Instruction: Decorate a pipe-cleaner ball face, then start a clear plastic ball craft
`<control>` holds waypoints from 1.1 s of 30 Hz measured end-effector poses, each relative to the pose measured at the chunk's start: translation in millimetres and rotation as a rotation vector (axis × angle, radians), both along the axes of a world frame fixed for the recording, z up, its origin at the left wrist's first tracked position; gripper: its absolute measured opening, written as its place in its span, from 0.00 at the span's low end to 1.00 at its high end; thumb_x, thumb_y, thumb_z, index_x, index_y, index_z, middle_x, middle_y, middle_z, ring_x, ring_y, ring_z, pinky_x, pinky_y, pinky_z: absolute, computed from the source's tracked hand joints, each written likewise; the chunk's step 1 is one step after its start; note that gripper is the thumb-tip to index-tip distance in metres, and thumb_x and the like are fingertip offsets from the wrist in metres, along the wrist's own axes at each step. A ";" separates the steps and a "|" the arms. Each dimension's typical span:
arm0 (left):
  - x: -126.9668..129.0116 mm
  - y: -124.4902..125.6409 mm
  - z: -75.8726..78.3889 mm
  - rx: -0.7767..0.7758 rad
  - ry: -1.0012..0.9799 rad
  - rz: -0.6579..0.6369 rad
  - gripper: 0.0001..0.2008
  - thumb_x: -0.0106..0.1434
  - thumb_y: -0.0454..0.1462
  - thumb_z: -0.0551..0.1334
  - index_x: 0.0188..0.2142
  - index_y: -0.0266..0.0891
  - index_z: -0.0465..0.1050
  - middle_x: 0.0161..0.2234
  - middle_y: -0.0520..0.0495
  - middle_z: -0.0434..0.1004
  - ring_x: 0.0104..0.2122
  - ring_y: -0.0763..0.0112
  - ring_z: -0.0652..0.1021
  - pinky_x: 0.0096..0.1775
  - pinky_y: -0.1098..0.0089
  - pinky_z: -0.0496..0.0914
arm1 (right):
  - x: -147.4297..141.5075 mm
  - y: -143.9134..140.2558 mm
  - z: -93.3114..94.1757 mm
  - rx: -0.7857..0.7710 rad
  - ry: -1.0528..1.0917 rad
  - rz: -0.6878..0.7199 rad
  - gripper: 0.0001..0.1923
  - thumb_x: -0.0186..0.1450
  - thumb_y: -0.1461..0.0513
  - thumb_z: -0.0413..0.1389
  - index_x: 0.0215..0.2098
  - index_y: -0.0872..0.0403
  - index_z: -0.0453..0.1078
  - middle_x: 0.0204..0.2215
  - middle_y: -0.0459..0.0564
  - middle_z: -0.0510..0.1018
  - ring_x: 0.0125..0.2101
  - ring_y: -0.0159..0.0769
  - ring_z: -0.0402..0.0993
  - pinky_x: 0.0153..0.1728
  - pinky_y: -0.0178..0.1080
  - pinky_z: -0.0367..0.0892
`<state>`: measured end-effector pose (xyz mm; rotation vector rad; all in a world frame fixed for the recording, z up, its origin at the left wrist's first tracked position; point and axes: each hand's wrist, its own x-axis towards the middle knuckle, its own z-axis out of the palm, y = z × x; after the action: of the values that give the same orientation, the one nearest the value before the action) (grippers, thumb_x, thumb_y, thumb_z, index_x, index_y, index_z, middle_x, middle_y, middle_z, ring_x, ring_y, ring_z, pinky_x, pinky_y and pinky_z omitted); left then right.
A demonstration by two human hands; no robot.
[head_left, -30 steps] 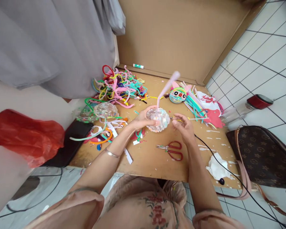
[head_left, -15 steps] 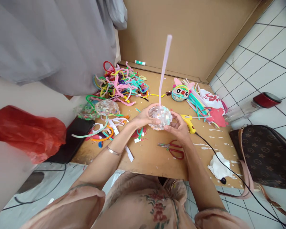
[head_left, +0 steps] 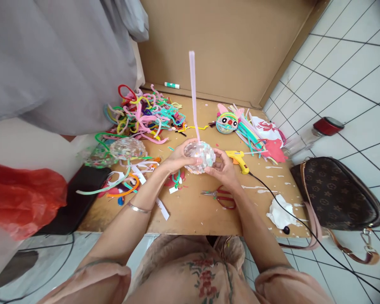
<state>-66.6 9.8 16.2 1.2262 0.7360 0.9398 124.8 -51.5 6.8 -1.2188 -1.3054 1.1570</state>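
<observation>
- Two hands cup one ball (head_left: 203, 157) above the worktop (head_left: 193, 211).
- Left hand (head_left: 177, 157): fingers curled on ball's left side.
- Right hand (head_left: 222, 169): fingers curled on right side.
- Pink stem (head_left: 193, 93): upright from ball.
- Scissors (head_left: 220, 196): just below right hand.

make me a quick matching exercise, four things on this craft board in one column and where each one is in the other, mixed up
Things:
1. glue gun
2. scissors
3. glue stick
4. sparkly ball

Places:
A. at the far edge, by the board's back wall
B. between both hands
C. just right of the right hand
D. flat on the board, below the right hand

Pairs: 1-C, 2-D, 3-A, 4-B
</observation>
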 end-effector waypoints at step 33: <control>0.2 4.0 -4.4 0.047 0.016 0.026 0.44 0.36 0.44 0.76 0.55 0.40 0.69 0.55 0.41 0.72 0.53 0.53 0.74 0.55 0.59 0.68 | 52.7 14.9 0.6 -0.257 -1.324 -0.623 0.33 0.64 0.46 0.56 0.51 0.68 0.71 0.49 0.77 0.75 0.50 0.65 0.74 0.50 0.59 0.68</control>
<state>-66.4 13.9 11.8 1.2688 0.7476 0.9750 177.5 -36.6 7.3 -2.5391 -1.4402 -0.0784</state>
